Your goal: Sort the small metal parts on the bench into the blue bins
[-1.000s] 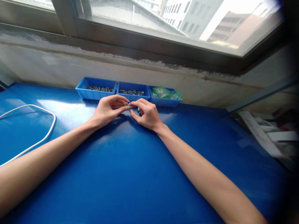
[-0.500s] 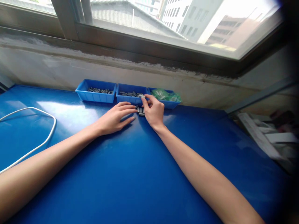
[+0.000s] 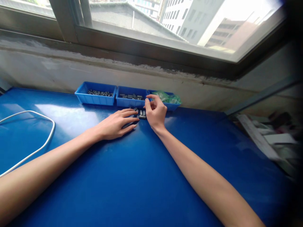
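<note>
My left hand (image 3: 117, 124) lies low over the blue table with its fingers stretched and apart. Its fingertips are beside small dark pieces (image 3: 135, 110), partly covered by the fingers. Between my hands, a few short grey metal-looking pieces (image 3: 142, 113) sit close together on the table. My right hand (image 3: 156, 112) is just right of them, thumb and index finger pinched near the front rim of the middle blue bin (image 3: 130, 102). Whether anything is in that pinch cannot be made out. Similar grey pieces (image 3: 132, 96) lie inside this bin.
The left blue bin (image 3: 96, 100) contains many tiny metal parts (image 3: 100, 93). Green plastic bags (image 3: 174, 99) fill the right blue bin (image 3: 172, 107). A white cable (image 3: 53, 126) curves across the table's left side. Behind the bins is a wall (image 3: 113, 72) below a window.
The grey piece seen at my right fingertips is no longer visible there. My right hand stays by the bin rim, and my left fingers have shifted slightly. The view has moved a little.
</note>
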Motion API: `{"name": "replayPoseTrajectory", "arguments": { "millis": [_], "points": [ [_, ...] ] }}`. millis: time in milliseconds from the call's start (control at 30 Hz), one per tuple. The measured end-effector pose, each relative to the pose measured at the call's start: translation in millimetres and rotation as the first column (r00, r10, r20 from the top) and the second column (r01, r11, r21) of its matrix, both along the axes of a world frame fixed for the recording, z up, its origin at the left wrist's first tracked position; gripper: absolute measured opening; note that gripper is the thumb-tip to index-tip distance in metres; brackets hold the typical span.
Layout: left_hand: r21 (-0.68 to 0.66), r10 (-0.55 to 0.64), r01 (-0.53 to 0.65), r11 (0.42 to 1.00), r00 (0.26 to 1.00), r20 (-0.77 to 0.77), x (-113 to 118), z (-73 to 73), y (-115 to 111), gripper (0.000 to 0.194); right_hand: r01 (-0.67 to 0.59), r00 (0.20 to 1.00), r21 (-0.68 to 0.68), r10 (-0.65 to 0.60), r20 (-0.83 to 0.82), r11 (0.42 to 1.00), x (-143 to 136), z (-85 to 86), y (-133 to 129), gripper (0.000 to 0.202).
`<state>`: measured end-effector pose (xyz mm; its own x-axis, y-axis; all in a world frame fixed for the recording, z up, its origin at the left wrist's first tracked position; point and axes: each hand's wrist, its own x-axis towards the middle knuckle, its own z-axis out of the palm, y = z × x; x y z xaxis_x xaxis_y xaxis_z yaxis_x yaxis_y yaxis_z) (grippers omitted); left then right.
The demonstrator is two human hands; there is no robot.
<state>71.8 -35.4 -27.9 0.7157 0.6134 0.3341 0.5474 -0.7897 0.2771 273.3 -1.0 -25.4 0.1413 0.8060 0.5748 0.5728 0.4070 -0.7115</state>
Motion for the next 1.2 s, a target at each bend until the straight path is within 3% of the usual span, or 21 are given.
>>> {"name": "replayPoseTrajectory", "arguments": {
  "millis": [133, 300, 400, 500, 600, 733, 867, 1067, 1200],
  "points": [
    [0.029, 0.029, -0.032, 0.999, 0.996, 0.086, -0.1, -0.6, -2.2, 0.036, 0.078, 0.995, -0.014, -0.079, -0.054, 0.997, 4.2, 5.6, -12.8, 0.019],
    [0.091, 0.107, -0.121, 0.988, 0.984, 0.140, -0.4, -1.3, -0.2, 0.033, 0.125, 0.950, -0.058, -0.103, 0.295, 0.990, 9.9, 6.4, -27.4, 0.012],
    [0.080, 0.174, -0.183, 0.980, 0.979, 0.102, 0.0, -3.4, 1.9, 0.040, 0.040, 0.923, -0.055, -0.016, 0.385, 0.998, 6.2, 2.5, -30.9, 0.013],
    [0.057, 0.216, -0.220, 0.974, 0.973, 0.081, 0.8, -5.6, 2.4, 0.044, -0.137, 0.903, -0.062, 0.150, 0.402, 0.989, 1.4, -2.8, -30.1, 0.012],
    [0.063, 0.262, -0.271, 0.961, 0.958, 0.120, 1.3, -6.1, 1.6, 0.039, -0.282, 0.874, -0.067, 0.286, 0.393, 0.957, 0.4, -5.5, -26.9, 0.012],
    [0.039, 0.348, -0.359, 0.933, 0.923, 0.165, -0.1, -3.9, 0.9, 0.027, -0.382, 0.861, -0.089, 0.389, 0.328, 0.920, 2.7, -4.1, -21.7, 0.012],
    [0.012, 0.380, -0.389, 0.921, 0.907, 0.182, -2.5, -2.3, 1.5, 0.021, -0.451, 0.846, -0.063, 0.449, 0.288, 0.890, 2.9, -2.0, -19.3, 0.015],
    [0.008, 0.374, -0.382, 0.924, 0.907, 0.196, -2.8, 0.5, 1.0, 0.021, -0.514, 0.805, 0.039, 0.466, 0.368, 0.857, 2.6, -4.3, -20.1, 0.023],
    [-0.004, 0.385, -0.393, 0.919, 0.898, 0.212, -2.7, 1.5, 0.7, 0.022, -0.548, 0.769, 0.026, 0.492, 0.408, 0.836, 3.0, -7.1, -19.6, 0.031]
  ]
}}
